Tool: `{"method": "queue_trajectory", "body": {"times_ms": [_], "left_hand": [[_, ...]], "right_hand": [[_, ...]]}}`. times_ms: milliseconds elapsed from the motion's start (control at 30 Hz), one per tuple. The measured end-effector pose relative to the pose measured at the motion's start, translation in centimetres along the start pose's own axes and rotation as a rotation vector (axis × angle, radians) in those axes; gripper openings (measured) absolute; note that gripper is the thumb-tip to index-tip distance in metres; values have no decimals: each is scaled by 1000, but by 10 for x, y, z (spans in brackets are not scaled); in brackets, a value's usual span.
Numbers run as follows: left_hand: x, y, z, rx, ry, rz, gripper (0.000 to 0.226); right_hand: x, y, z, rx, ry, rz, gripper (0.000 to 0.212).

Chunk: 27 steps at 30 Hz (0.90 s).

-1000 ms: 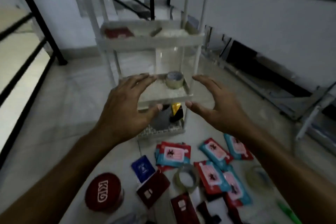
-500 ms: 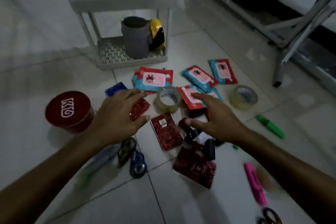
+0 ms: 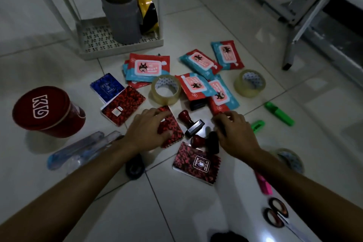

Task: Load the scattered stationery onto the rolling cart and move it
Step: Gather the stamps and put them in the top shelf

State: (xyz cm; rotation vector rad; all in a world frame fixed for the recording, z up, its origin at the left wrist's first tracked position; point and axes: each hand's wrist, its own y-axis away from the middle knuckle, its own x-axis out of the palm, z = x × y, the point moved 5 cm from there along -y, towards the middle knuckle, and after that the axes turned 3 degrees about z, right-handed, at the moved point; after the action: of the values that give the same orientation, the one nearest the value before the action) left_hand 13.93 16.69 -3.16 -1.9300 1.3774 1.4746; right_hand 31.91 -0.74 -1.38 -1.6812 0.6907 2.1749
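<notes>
While both hands reach down among stationery strewn on glossy white floor tiles, the rolling cart [image 3: 121, 45] stands just beyond the pile.

Its perforated white plastic bottom shelf carries a grey cylindrical holder [image 3: 121, 15] with a yellow-and-black tape roll [image 3: 148, 12] touching its side. The left hand [image 3: 148, 129] lies fingers spread on a red patterned spiral notebook [image 3: 172, 129], thumb at its edge. The right hand [image 3: 233, 131] has its fingers curled down beside two red-knobbed rubber stamps [image 3: 191, 125]; what it grips, if anything, I cannot tell. Crinkly red-and-teal wipe packs [image 3: 148, 67], two clear tape rings [image 3: 166, 89], a blue notebook [image 3: 107, 86] and a round red tin [image 3: 46, 112] lie around. Half a second ago both hands hovered open above the pile; now they are lower and nearer the camera, and the cart's middle shelf has left view.
</notes>
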Motion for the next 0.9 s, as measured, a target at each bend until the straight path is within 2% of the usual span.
{"method": "queue_trajectory", "body": {"times_ms": [167, 267, 400, 500, 700, 833, 900], "left_hand": [[21, -17, -55, 197, -63, 85, 71], [34, -19, -82, 277, -152, 15, 65], [43, -21, -96, 328, -272, -78, 44], [43, -24, -93, 348, -270, -97, 34], [22, -30, -77, 310, -152, -147, 22], [13, -40, -59, 239, -82, -83, 26], [11, -45, -53, 224, -3, -22, 24]], "right_hand": [[5, -16, -28, 23, -43, 86, 32], [9, -22, -30, -18, -39, 118, 30], [13, -25, -29, -10, -65, 122, 34], [12, -30, -27, 44, -157, 88, 44], [18, -43, -24, 98, -270, 154, 61], [13, -62, -6, -65, -67, 24, 63], [13, -72, 6, -170, -53, 40, 66]]}}
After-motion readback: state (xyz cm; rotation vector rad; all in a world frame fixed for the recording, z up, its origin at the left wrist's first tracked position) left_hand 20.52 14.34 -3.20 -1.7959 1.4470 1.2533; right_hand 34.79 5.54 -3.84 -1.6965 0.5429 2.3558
